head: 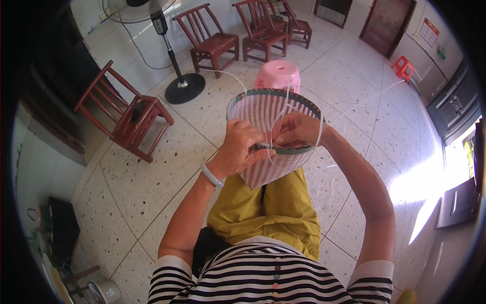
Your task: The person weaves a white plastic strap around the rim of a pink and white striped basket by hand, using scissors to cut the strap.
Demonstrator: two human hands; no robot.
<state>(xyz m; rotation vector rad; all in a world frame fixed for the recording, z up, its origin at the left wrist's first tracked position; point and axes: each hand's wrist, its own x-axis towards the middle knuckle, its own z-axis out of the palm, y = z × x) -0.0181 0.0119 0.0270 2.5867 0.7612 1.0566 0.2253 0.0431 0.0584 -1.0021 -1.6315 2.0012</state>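
A woven plastic basket (262, 167) with red and white checks and a dark green rim rests at my knees, its opening tilted up. My left hand (245, 146) grips the near rim, fingers over the edge and thumb on the outside. Inside the opening, just behind that rim, my right hand (296, 131) pinches something small between thumb and fingers, apparently a thin white plastic strip (289, 89). Loops of the strip rise above the basket and hang over its near side. The exact point of the pinch is partly hidden by the fingers.
A pink plastic stool (279, 74) stands just beyond the basket. Reddish wooden chairs (216, 41) line the far wall, with another chair (140, 114) at the left. A standing fan (185, 88) is between them. Strip scraps (322, 182) lie on the floor at right, and a red stool (403, 67) stands farther off.
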